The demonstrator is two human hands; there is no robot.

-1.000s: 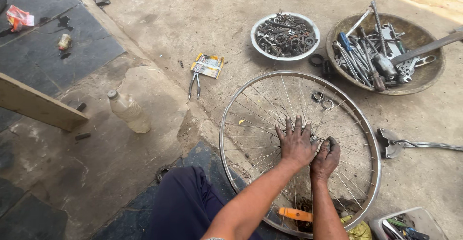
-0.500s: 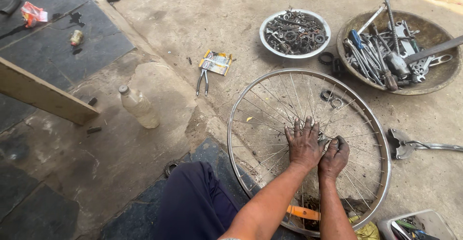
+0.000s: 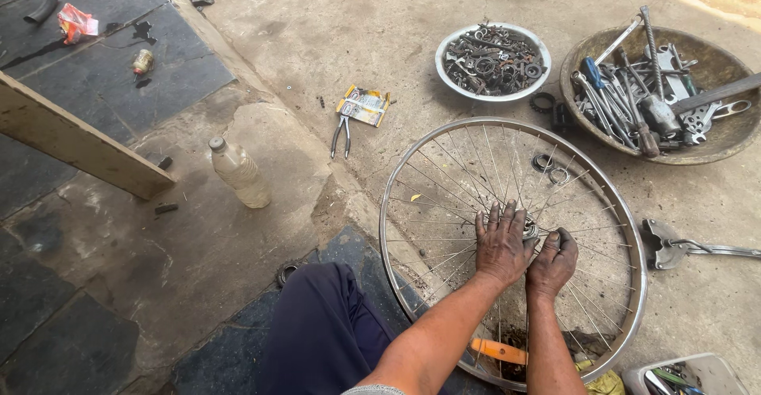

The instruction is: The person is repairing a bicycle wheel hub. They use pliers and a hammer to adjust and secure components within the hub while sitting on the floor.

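Left hand [image 3: 502,243] lies flat, fingers spread, on the hub [image 3: 529,228] of a bicycle wheel [image 3: 412,161] lying on the concrete floor; right hand [image 3: 552,262] curls closed beside it. Wheel looks light, its thin spokes bendable; the stiff rim or hub seems the safest hold.

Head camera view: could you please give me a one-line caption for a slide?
Both hands, left hand and right hand, work at the hub of a spoked bicycle wheel lying on concrete.
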